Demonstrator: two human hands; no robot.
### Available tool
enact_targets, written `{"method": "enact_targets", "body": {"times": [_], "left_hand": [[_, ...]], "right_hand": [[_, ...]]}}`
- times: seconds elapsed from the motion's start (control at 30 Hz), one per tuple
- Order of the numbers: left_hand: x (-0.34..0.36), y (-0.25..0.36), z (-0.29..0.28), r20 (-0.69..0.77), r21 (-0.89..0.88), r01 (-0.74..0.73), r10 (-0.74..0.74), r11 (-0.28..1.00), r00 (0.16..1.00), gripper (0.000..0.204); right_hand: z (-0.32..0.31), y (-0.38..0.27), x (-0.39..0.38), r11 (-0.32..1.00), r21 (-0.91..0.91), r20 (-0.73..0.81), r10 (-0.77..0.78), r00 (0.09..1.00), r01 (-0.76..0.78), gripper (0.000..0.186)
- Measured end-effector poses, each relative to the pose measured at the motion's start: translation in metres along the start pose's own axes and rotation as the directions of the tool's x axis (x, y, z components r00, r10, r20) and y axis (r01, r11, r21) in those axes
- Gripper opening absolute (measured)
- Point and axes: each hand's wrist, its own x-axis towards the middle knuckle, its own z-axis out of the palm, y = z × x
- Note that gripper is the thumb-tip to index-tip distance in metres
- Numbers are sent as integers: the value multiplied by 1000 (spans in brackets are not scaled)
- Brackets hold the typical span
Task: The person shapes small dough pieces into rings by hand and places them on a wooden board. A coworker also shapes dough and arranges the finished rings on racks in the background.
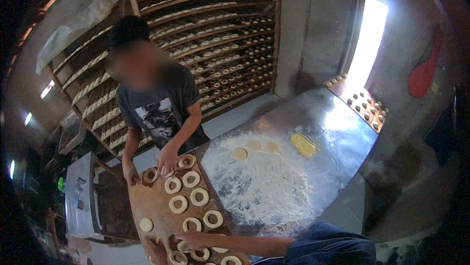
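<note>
At the lower edge, my right hand (195, 240) reaches over the wooden board (156, 201), its fingers closed at a pale dough ring (183, 247). To its left is my left hand (155, 252), low over the board; its fingers are dark and partly cut off, so their grip is unclear. Around my hands lie several raw dough rings (177, 204) in loose rows. A flat round dough disc without a hole (146, 224) sits on the board's left side. Across from me, a co-worker's hand (168, 161) touches the rings at the board's far end.
A metal table (338, 152) to the right carries spread flour (264, 186), three flat dough discs (253, 145) and a yellow lump (304, 145). Another board of small dough pieces (360, 103) rests at its far corner. Behind the co-worker (159, 103) stands a tall rack (220, 45) of filled trays.
</note>
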Motion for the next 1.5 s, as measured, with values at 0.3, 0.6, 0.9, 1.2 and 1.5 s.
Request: {"method": "enact_targets", "body": {"times": [0.3, 0.6, 0.9, 1.2, 1.5], "left_hand": [[-172, 255, 244, 490, -214, -324, 389, 921, 780, 35], [-225, 268, 361, 258, -197, -637, 666, 745, 700, 44], [-252, 333, 369, 573, -553, 356, 33, 754, 819, 23], [-248, 347, 375, 656, -727, 603, 72, 329, 752, 38], [-247, 348, 378, 545, -835, 514, 167, 200, 821, 26]], "right_hand": [[-108, 95, -329, 715, -97, -441, 593, 674, -692, 36], [-138, 103, -371, 814, 10, -683, 430, 591, -581, 19], [-153, 93, -390, 760, 627, -549, 587, 595, -172, 38], [-194, 71, -395, 739, 668, -443, 493, 749, -92, 57], [-159, 117, -379, 775, 482, -432, 617, 658, -409, 46]]}}
